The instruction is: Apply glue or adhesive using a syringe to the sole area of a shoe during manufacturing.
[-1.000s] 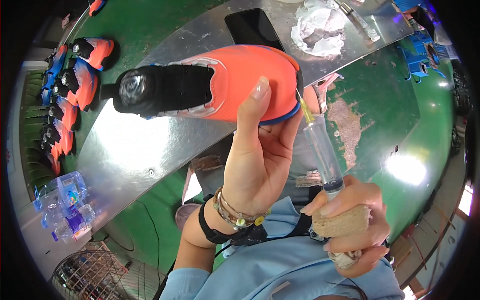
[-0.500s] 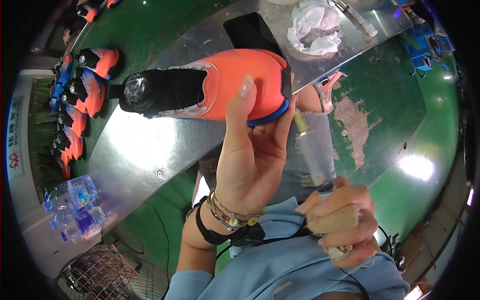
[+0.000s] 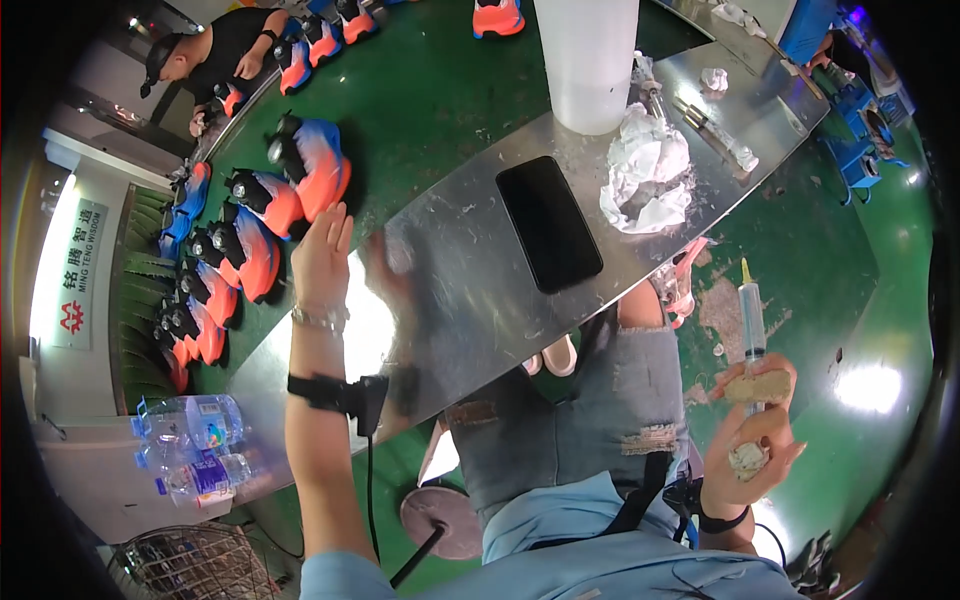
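Observation:
My left hand reaches out over the table's far-left edge, fingers stretched and holding nothing. Its fingertips are at the toe of an orange and blue sports shoe, slightly blurred; whether they touch cannot be told. My right hand is closed round a clear syringe with a yellow tip pointing up, off the table's right side. The same hand also has a beige, spongy-looking block across its fingers. A crumpled whitish wad or wrap shows lower on that hand.
Several like shoes stand on the green surface beyond the metal table. On the table are a black phone, crumpled white tissue, a white cylinder and another syringe. Bottles stand left; a person works far left.
My left hand has gone left and away from me and let go of the shoe it held up. My right hand has moved right with the syringe. The view has shifted.

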A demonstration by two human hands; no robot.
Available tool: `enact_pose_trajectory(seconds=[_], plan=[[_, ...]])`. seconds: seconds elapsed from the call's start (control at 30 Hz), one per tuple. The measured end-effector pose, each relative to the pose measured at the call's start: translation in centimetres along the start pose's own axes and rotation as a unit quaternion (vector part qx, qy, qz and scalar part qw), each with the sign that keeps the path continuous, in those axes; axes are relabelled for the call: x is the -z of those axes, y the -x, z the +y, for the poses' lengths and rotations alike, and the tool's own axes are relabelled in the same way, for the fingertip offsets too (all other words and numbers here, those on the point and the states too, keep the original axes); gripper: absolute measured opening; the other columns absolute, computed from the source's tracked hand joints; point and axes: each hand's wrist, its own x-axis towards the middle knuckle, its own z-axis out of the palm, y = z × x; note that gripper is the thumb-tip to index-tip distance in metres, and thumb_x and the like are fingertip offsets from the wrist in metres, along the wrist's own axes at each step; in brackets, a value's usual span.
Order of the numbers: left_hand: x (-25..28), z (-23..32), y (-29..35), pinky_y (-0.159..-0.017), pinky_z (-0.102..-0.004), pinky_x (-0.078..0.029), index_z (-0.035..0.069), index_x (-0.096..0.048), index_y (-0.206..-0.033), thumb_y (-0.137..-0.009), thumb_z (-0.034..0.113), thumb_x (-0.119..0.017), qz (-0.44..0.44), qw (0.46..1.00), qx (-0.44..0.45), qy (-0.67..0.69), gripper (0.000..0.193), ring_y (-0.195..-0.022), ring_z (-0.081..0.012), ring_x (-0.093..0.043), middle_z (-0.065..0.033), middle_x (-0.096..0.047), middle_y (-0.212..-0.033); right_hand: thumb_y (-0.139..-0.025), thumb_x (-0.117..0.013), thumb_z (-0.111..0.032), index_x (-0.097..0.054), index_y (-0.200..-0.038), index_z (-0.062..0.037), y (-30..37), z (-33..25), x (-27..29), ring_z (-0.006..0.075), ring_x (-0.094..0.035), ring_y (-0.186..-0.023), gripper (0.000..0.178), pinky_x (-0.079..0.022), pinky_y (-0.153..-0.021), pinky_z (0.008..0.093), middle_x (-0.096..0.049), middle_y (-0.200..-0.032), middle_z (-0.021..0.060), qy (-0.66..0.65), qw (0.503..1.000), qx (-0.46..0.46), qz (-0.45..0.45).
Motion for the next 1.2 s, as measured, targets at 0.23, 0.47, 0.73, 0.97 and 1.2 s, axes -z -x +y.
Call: enact_pose_trajectory(seconds=[0.23, 0.47, 0.73, 0.97, 1.2], plan=[[-3.4, 1.9, 15.5, -0.09, -0.0333, -0.045, -0.008, -0.044, -0.121, -0.083, 0.0, -0.052, -0.155, 0.958, 0.114, -0.211, 0.04, -0.106, -0.0266, -0.056, -0.0208, -0.055, -0.115, -0.093, -0.021, -0.044, -0.042, -0.061, -0.0048, -2.4, 3.9, -0.1, 0.0331, -0.056, -0.088, 0.055, -0.048, -0.068, 0.04, -0.045, -0.108, 0.0233, -0.033, 0.999, 0.007, 0.033], [5.9, 2.8, 23.6, -0.084, -0.0287, -0.047, -0.006, -0.062, -0.09, -0.083, 0.002, -0.059, -0.015, 0.939, -0.069, -0.337, 0.011, -0.098, -0.0192, -0.06, -0.0151, -0.065, -0.095, -0.088, -0.036, -0.009, -0.045, -0.071, 0.0011, -7.6, 10.1, -0.1, 0.0298, -0.057, -0.087, 0.022, -0.047, -0.073, 0.0372, -0.049, -0.111, 0.0251, 0.203, 0.962, 0.18, -0.019], [12.8, -1.9, 22.0, -0.087, -0.0351, -0.045, 0.002, -0.06, -0.098, -0.084, 0.003, -0.055, 0.202, 0.725, -0.248, -0.61, 0.015, -0.105, -0.0272, -0.058, -0.013, -0.063, -0.103, -0.092, -0.038, -0.021, -0.046, -0.073, -0.0022, -7.9, 8.8, -1.8, 0.0352, -0.054, -0.1, 0.028, -0.045, -0.082, 0.0402, -0.054, -0.103, 0.0188, -0.135, 0.989, -0.037, 0.044], [12.2, -2.1, 22.2, -0.084, -0.0329, -0.046, 0.005, -0.062, -0.097, -0.08, 0.002, -0.057, 0.297, 0.72, -0.227, -0.585, 0.018, -0.099, -0.0239, -0.061, -0.0122, -0.064, -0.102, -0.093, -0.036, -0.03, -0.05, -0.077, -0.0039, -7.6, 6.8, 3.8, 0.037, -0.051, -0.107, 0.034, -0.042, -0.085, 0.0423, -0.053, -0.113, 0.017, -0.222, 0.966, -0.051, 0.118], [12.9, -3.5, 21.6, -0.076, -0.028, -0.049, 0.007, -0.064, -0.093, -0.077, -0.003, -0.056, 0.301, 0.737, -0.274, -0.54, 0.021, -0.087, -0.0178, -0.064, -0.0078, -0.067, -0.095, -0.091, -0.043, -0.032, -0.051, -0.083, -0.0043, -4.6, 7.4, 7.6, 0.0358, -0.053, -0.105, 0.03, -0.044, -0.085, 0.0391, -0.053, -0.11, 0.0158, -0.174, 0.939, -0.1, 0.279]])
